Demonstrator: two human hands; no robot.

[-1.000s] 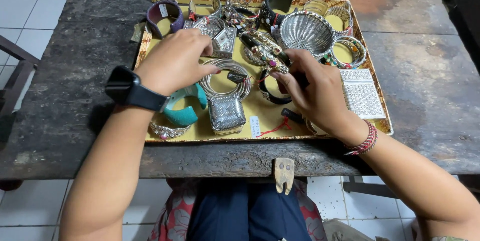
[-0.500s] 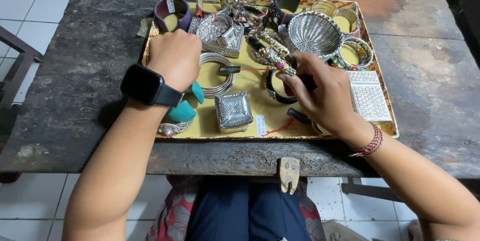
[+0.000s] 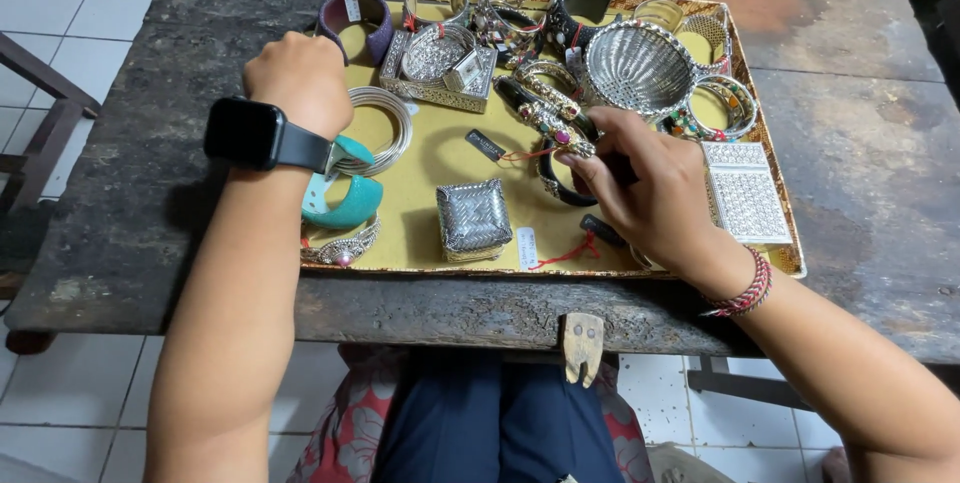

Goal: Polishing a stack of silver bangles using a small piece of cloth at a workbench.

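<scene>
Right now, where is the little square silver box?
In the head view, the little square silver box sits on the yellow tray near its front edge, between the turquoise bangle and the right hand.

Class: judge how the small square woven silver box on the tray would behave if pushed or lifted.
The woven silver box looks rigid metal, so probably stiff. Its flat, squat shape suggests sliding rather than rolling across the tray. The shiny sides may be slightly slippery.

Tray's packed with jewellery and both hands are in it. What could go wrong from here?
1. The right hand pinches a jewelled bangle amid other bangles; lifting it might snag the red tag string nearby.
2. The left hand hangs over the wire bangles; the forearm could nudge the teal cuff.
3. The tray sits near the table edge; a push might tip it.
</scene>
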